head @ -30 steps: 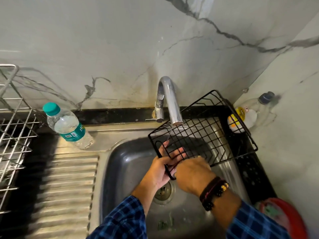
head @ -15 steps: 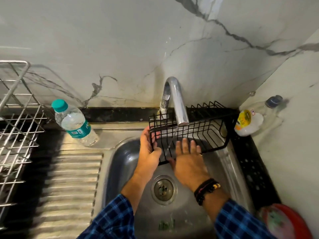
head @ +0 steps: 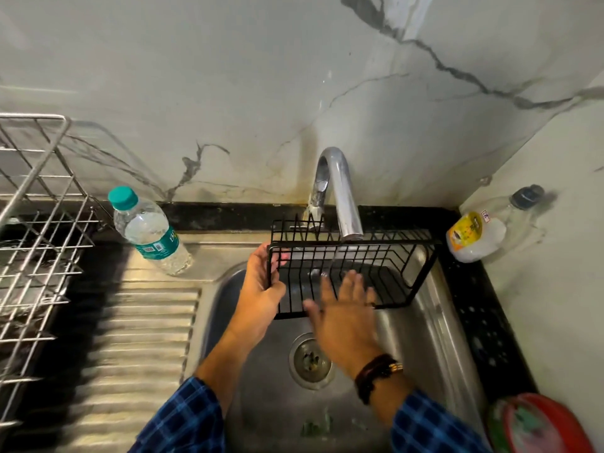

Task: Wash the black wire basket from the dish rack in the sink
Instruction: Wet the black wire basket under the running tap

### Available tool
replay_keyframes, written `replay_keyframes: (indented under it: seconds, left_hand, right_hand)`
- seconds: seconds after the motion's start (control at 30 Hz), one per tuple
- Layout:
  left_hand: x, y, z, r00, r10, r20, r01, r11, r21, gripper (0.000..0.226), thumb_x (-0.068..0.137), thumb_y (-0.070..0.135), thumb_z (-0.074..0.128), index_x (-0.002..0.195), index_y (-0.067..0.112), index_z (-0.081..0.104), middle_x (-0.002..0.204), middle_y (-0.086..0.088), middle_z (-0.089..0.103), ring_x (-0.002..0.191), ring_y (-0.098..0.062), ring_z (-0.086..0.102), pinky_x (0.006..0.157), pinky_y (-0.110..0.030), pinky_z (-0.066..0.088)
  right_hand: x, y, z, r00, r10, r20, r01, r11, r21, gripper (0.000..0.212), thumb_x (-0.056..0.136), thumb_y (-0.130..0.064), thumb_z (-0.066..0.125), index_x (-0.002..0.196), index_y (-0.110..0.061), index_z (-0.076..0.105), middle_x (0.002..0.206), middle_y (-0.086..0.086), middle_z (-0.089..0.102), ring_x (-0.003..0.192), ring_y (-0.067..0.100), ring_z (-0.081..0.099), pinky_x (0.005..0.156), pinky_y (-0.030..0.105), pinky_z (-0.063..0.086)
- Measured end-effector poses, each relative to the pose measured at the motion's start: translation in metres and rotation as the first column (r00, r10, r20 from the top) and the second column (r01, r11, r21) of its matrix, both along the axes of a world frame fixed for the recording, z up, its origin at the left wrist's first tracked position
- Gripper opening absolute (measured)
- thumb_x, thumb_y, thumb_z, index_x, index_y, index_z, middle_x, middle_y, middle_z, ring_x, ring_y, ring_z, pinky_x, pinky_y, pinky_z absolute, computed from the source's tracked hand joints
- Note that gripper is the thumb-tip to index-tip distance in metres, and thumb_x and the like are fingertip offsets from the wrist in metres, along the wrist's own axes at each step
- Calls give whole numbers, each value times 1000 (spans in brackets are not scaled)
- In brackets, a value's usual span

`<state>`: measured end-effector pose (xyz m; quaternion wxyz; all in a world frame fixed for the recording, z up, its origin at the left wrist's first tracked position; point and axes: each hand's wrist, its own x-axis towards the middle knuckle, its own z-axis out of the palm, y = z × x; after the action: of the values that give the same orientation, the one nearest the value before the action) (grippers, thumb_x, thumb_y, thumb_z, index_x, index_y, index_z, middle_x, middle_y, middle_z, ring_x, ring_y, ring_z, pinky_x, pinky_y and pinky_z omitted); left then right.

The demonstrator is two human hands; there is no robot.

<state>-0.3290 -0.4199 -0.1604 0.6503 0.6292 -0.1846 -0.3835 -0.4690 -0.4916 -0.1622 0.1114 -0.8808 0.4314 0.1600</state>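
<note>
The sink [head: 434, 338] is in the middle. The black wire basket [head: 397, 256] is over its far side, under the tap [head: 343, 197]. Your left hand [head: 261, 299] holds the basket's left end. Your right hand [head: 343, 318] is flat, fingers spread wide, at its near side

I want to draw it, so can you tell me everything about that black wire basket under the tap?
The black wire basket is a long, shallow box of thin dark metal bars, open on top. It is held over the sink right under the tap, and water runs into it. The left hand grips its left end; the right hand, blurred, lies flat against its front bars.
</note>
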Motion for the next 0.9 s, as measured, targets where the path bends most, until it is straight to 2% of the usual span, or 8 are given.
replay_keyframes:
  seconds: [0.13,0.33,0.4,0.47,0.57,0.7,0.83,0.9]
  left_hand:
    - [8,8,17,999,46,14,-47,995,92,66,86,-26,46,136,17,49,126,-3,65,123,-25,59,103,-39,48]
    - [22,23,74,957,-145,252,65,951,301,45,89,2,63,111,39,53,100,15,67,91,3,62,80,-23,47]
    - [24,21,89,917,-216,334,88,929,360,36,90,9,64,98,42,50,88,15,63,78,-2,60,68,-25,46]
    - [30,18,102,889,-272,370,103,903,417,27,89,17,63,101,39,53,92,10,65,84,-8,61,67,-25,44]
    - [36,17,113,920,-274,280,114,871,478,17,86,20,62,102,25,60,96,3,64,88,-11,56,70,-30,41]
    - [40,20,108,977,-186,101,111,858,502,38,71,21,66,109,21,60,97,1,58,82,-13,49,96,-51,49]
    - [37,32,93,987,-152,-43,151,830,536,8,80,11,64,87,14,61,68,3,55,62,-12,44,56,-26,37]
    - [36,38,86,962,-186,-200,269,776,571,7,80,16,63,84,15,57,59,4,47,57,-12,42,51,-22,38]
  right_hand:
    - [-5,1,4,983,152,105,-165,977,132,85,88,-64,-7,160,-23,10,168,11,11,155,26,7,125,47,3]
    - [-33,-55,-4,913,405,-50,-406,890,-208,60,104,-46,25,146,-11,49,155,17,42,149,32,31,122,50,15]
    - [-27,-64,-5,886,447,-119,-462,842,-278,57,102,-34,44,152,-6,37,161,22,22,151,36,23,123,50,12]
    - [-28,-73,-1,902,399,-164,-431,850,-304,64,106,-33,31,158,-1,12,162,20,-6,155,33,5,124,45,0]
    - [-28,-76,4,940,315,-127,-340,882,-326,72,102,-47,33,157,-1,22,166,18,11,154,31,12,126,47,9]
    - [-28,-49,2,845,506,-170,-511,859,17,67,103,-54,31,155,-12,30,167,11,17,154,28,14,126,47,11]
    - [-47,-47,21,833,550,-56,-532,824,195,54,100,-61,27,126,-28,61,132,-1,61,129,18,53,111,42,40]
    - [-52,-53,27,872,460,166,-463,886,-21,38,103,-48,36,110,-25,66,105,-4,69,95,16,68,85,36,55]
